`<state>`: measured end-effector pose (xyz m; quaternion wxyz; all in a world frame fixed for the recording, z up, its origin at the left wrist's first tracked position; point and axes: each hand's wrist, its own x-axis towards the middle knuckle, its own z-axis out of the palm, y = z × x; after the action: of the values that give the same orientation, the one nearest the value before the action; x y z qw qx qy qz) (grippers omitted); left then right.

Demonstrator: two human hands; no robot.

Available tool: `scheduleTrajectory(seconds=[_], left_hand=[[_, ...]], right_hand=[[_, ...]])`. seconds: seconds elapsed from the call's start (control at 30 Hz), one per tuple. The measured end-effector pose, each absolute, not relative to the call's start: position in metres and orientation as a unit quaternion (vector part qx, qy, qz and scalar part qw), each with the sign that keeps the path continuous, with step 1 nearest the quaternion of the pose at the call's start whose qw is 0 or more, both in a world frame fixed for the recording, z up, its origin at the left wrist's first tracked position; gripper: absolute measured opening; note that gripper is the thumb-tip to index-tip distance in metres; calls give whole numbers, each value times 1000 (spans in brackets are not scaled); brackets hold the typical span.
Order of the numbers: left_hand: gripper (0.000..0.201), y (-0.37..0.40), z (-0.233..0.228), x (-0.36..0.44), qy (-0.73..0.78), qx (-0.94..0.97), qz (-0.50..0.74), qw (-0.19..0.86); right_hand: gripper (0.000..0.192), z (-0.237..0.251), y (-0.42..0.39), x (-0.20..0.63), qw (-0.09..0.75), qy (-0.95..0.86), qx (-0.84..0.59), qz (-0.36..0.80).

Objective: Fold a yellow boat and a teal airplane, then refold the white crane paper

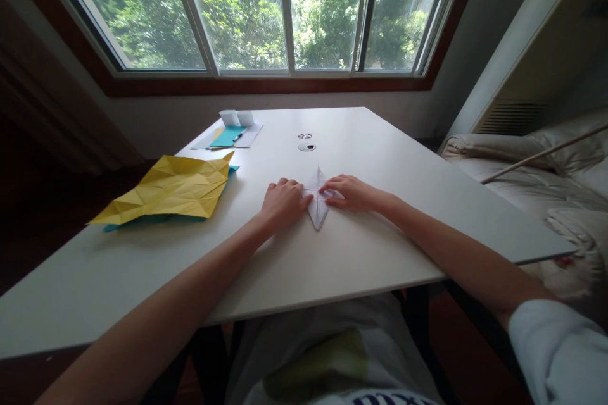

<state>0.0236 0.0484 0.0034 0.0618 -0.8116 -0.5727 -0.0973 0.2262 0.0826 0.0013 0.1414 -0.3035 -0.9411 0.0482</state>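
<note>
- Indoors, at a white rectangular table (361, 253) under a wide window (266, 12) filled with green trees.
- Left hand (284, 201) pressed knuckles-up on the left wing of a small white folded paper kite shape (317, 202), fingers curled down onto the sheet and gripping nothing.
- Right hand (350, 193) laid flat against the paper's right side, fingers stretched almost straight with tips on the fold, likewise clasping nothing.
- White folded paper flat on the tabletop between both hands, near the table's middle, one point aimed at the window and the other at the wearer.
- Well off to the left, a large creased yellow paper sheet (173, 190) lying over a teal sheet (142, 220) at the table's edge.
- Farther back, a teal paper (227, 136) on a white sheet with a pen (237, 137), and two small white cups (236, 117) just behind.
- Two small round discs (306, 142) on the table beyond the folded paper.
- At right, pale rumpled bedding (536, 171) beside the table.
</note>
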Motion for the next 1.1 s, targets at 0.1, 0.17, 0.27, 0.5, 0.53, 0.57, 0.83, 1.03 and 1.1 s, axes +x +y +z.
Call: scheduleTrajectory(seconds=[0.1, 0.17, 0.27, 0.5, 0.53, 0.57, 0.83, 1.03, 1.1], left_hand=[[39, 52, 3, 22, -601, -789, -119, 39], [38, 55, 4, 21, -615, -775, -146, 7], [36, 60, 4, 18, -618, -751, -221, -77], [28, 66, -2, 15, -576, -662, -395, -270], [27, 66, -2, 15, -567, -646, -413, -302], [27, 66, -3, 15, -559, -629, -426, -332], [33, 59, 7, 24, -541, -492, -507, -456], [30, 58, 17, 25, -506, -376, -547, -551], [28, 60, 18, 25, -477, -361, -565, -569]], right_hand=[[31, 0, 83, 226, 147, -942, -297, 51], [30, -1, 84, 225, 152, -942, -294, 51], [30, -2, 84, 224, 162, -940, -295, 53], [29, -1, 81, 222, 188, -927, -317, 73], [28, -1, 81, 222, 189, -924, -324, 77], [27, -1, 80, 221, 189, -921, -331, 80], [26, 1, 76, 216, 230, -911, -330, 95], [29, 5, 70, 211, 277, -897, -320, 127], [29, 5, 68, 209, 289, -885, -326, 166]])
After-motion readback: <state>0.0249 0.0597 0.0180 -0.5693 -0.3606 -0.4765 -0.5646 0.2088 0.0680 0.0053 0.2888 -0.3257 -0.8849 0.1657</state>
